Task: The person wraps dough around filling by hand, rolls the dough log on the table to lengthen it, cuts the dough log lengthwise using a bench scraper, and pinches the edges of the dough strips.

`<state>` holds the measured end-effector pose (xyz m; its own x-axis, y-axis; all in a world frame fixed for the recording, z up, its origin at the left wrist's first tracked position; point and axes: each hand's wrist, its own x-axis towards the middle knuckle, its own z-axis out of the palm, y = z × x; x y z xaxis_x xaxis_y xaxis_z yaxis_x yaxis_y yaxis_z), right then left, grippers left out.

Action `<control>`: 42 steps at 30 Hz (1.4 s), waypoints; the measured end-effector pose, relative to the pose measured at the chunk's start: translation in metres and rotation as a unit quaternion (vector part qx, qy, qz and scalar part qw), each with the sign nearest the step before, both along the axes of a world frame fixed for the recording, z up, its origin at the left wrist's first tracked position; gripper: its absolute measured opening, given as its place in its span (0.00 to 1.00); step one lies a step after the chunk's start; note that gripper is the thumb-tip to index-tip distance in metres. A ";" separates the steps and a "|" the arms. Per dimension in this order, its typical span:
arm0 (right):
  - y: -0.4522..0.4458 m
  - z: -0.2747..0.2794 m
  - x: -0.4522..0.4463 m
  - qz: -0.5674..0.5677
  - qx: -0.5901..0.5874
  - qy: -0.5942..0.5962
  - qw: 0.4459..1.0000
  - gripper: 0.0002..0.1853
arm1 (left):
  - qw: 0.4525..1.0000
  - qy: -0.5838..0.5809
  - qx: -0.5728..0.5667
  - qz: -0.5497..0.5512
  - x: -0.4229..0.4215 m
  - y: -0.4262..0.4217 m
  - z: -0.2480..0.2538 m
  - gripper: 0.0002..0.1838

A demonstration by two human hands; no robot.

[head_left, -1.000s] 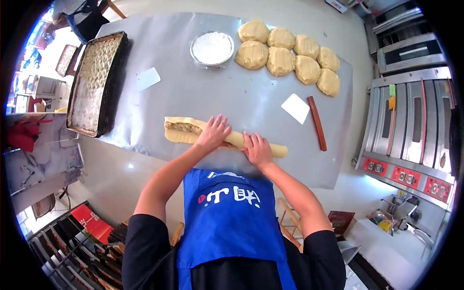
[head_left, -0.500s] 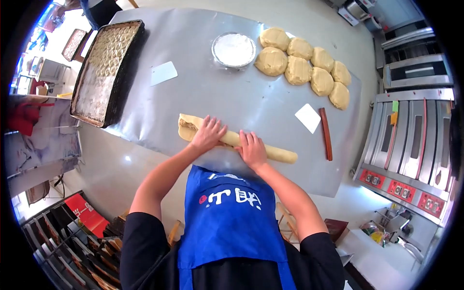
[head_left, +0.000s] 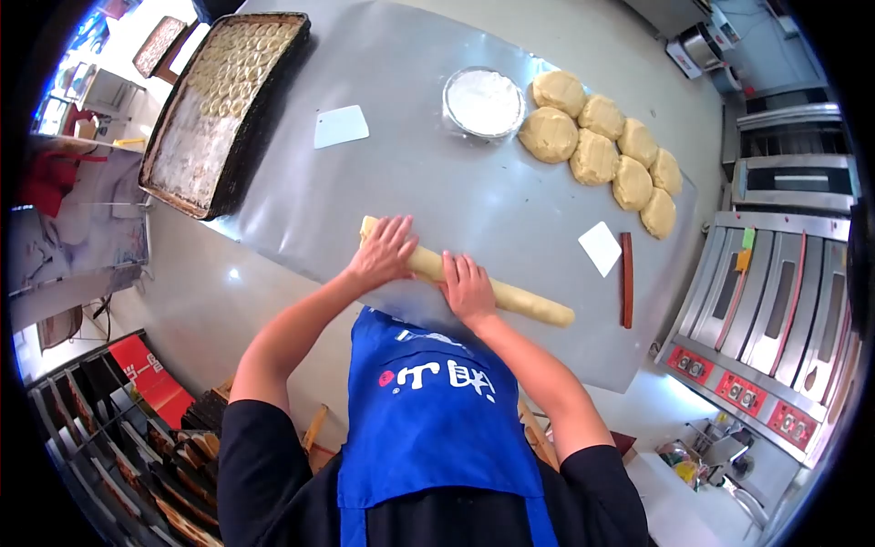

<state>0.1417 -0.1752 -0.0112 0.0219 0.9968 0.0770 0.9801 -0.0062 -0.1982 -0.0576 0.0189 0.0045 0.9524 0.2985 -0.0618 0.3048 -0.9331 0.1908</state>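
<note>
- Read the clock from the middle of the one dough roll [head_left: 533,305], with twelve o'clock straight away from you; it slants from ten to four o'clock near the bench's [head_left: 410,173] six o'clock edge.
- Both your hands are released, palms down with fingers extended over the roll: your left hand [head_left: 384,252] close to its ten o'clock end, your right hand [head_left: 469,289] about mid-length.
- Count eight dough mounds [head_left: 593,159] between one and two o'clock, packed in two rows of four, near the far right edge.
- One bowl [head_left: 446,105] of white powder [head_left: 484,98] sits at twelve, just beside the mounds.
- Two flat white cards lie apart: a left card [head_left: 342,127] at eleven, a right card [head_left: 600,249] between two and three.
- One reddish-brown stick [head_left: 626,280] lies at three, near that card.
- One dark-rimmed tray [head_left: 178,173] stands at ten, with many small pieces [head_left: 241,68], too small to count, at its far end.
- Your widest room runs from eleven to one, between roll and bowl; toward six, the edge is close to your apron [head_left: 437,410].
</note>
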 end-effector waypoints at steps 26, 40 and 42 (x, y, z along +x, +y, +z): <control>0.105 0.008 -0.073 0.033 -0.012 0.054 0.998 0.40 | 0.797 -0.247 -0.408 0.371 -0.081 0.027 -0.010 0.15; 0.148 -0.004 -0.105 0.069 -0.052 0.064 0.994 0.39 | 0.454 -0.476 -0.505 0.559 -0.066 -0.041 -0.034 0.20; 0.156 -0.008 -0.096 0.058 -0.070 0.102 0.991 0.31 | 0.501 -0.433 -0.456 0.595 -0.071 -0.050 -0.026 0.17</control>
<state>0.0455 -0.0196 -0.0192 -0.0928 0.9941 -0.0567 0.9158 0.0629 -0.3967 -0.1286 -0.0311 -0.0218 -0.0773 0.9103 -0.4066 -0.0230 0.4060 0.9136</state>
